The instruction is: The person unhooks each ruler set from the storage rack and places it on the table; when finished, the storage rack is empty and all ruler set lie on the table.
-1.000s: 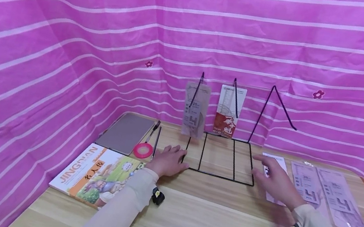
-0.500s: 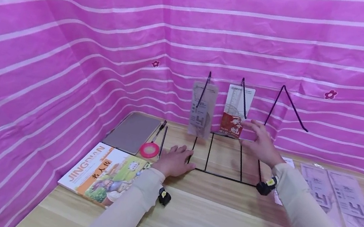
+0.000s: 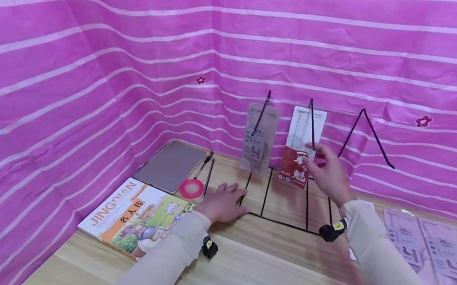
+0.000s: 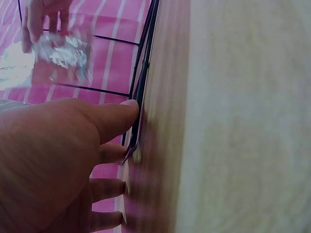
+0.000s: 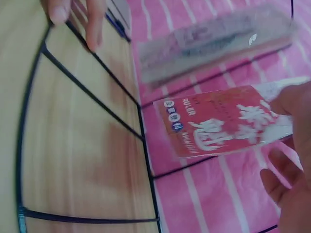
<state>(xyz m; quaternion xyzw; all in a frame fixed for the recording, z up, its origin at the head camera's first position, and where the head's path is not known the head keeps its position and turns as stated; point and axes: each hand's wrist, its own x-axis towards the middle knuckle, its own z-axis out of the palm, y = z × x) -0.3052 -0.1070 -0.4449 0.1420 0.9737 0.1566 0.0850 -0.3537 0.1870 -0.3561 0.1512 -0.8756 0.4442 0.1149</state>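
A black wire rack (image 3: 283, 222) stands on the table with hooks rising at the back. My left hand (image 3: 224, 203) rests at its front left corner; the thumb presses the wire and the fingertips touch the tabletop. My right hand (image 3: 328, 175) pinches the right edge of a red and white ruler packet (image 5: 218, 121), which hangs on the middle hook, its lower end tilted toward me. The thumb lies on the packet's front; its other fingers are partly hidden. A greyish ruler packet (image 3: 258, 140) hangs on the left hook. The right hook (image 3: 377, 134) carries nothing.
Right of the rack lie purple ruler packets (image 3: 412, 249) and a white packet (image 3: 366, 206), partly behind the right arm. At left are a book (image 3: 138, 218), a grey tablet-like slab (image 3: 172, 166), a pink tape roll (image 3: 183, 193) and pens (image 3: 208, 179). Striped cloth hangs behind.
My right hand has moved from beside the rack's right side up and left to the red and white packet, whose lower end has swung forward. The left hand stays at the rack's corner.
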